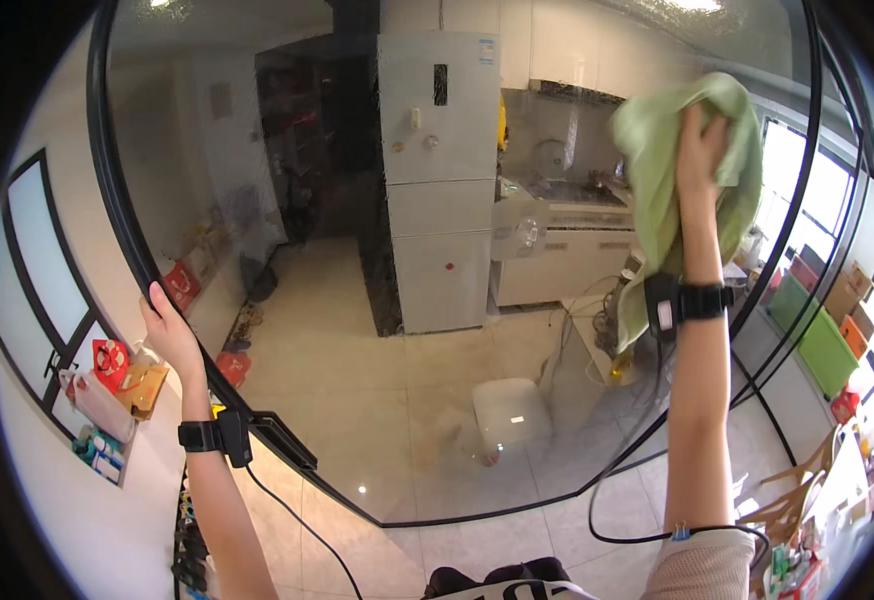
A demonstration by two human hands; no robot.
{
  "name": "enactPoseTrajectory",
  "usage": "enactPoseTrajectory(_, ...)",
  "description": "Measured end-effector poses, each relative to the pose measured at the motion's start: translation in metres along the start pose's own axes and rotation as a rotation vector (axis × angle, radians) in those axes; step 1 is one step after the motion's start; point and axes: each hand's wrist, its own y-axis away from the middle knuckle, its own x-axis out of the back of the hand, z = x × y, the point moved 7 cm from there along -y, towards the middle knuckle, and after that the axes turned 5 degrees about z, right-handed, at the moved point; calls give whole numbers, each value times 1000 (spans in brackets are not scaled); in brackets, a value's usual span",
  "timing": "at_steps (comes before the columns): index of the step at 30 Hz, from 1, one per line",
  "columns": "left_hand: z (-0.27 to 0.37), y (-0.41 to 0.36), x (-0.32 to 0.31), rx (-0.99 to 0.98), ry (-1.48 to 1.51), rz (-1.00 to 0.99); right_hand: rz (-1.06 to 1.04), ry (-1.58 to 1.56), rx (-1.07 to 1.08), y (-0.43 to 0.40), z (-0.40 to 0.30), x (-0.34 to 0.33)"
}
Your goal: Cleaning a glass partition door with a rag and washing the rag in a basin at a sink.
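Observation:
A large glass door panel in a black frame stands before me, and the kitchen shows through it. My right hand, raised at the upper right, presses a light green cloth against the glass; hand and cloth are somewhat blurred. The cloth hangs in folds around the hand and below the wrist. At the left, my left hand holds the edge of the black door frame, its thumb on the near face; the other fingers are mostly hidden. Both wrists wear black straps with small devices and cables.
Behind the glass are a fridge, a white stool and a counter. Bags fill a ledge at left, with shoes on the floor below. Chairs and a cluttered table stand at right, near a green bin.

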Motion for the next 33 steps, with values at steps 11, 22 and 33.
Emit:
enactPoseTrajectory(11, -7, 0, -14, 37, 44, -93, -100, 597, 904, 181, -237, -215)
enactPoseTrajectory(22, 4, 1, -6, 34, 109, -88, -1047, -671, -104, 124, -122, -173)
enactPoseTrajectory(33, 7, 3, -11, -111, 77, 79, 649, 388, -135, 103, 201, 177)
